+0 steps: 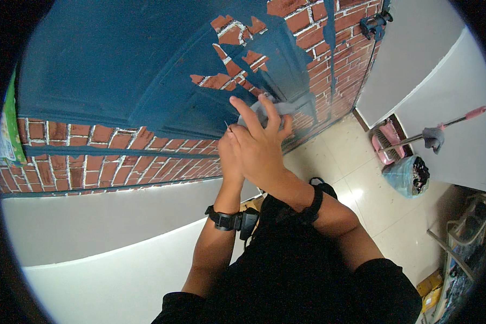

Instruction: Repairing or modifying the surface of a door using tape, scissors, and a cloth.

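Both hands meet in front of a blue panelled door, whose brick-patterned covering is torn in ragged patches. My left hand is closed, partly behind the right; a thin pointed tip sticks up by its fingers, and what it belongs to is hidden. Fingers spread and slightly bent, my right hand lies over the left one near the door. Behind its fingers a pale grey piece, like the back of a peeled sheet, rests against the door. My right thumb is hidden.
A dark door handle is at the upper right. On the tiled floor stand a pink dustpan and a blue-lined bin, with a pink-ended pole beside them. A metal-framed rack is at the lower right, a green packet far left.
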Available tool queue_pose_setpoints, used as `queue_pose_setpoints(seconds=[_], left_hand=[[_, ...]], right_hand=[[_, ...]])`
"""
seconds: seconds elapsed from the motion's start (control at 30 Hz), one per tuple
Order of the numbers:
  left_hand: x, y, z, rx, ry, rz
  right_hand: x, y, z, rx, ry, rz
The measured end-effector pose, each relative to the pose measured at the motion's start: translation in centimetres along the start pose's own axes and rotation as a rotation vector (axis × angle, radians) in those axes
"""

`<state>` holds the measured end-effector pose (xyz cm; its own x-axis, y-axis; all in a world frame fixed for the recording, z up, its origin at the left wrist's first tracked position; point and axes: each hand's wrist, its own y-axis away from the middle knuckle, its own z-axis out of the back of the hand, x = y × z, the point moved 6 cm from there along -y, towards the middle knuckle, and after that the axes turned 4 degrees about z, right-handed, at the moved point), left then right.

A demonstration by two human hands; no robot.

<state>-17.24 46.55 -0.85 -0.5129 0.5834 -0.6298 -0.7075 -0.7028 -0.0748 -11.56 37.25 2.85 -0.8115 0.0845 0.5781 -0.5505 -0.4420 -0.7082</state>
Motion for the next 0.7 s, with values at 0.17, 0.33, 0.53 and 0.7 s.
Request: queue_pose_setpoints(seconds=[0.17, 0.33, 0.53, 0.7], left_hand=[[1.8, 0.2, -1.2, -0.097, 0.613, 0.006], [0.9, 0.9, -2.3, -0.051, 0.51, -0.002], [2.1, 3.3, -3.1, -0.052, 0.497, -0.031], [6.7, 6.8, -5.1, 0.198, 0.443, 0.308]], right_hand=[[0.4, 0.9, -0.6, -0.031, -0.032, -0.066], [-1.4, 1.8, -2.4, -0.011, -0.165, -0.177], [-2.3, 1.4, -1.5, -0.095, 0.032, -0.217], [-5.0, -1.9, 0.0, -0.241, -0.243, -0.237]])
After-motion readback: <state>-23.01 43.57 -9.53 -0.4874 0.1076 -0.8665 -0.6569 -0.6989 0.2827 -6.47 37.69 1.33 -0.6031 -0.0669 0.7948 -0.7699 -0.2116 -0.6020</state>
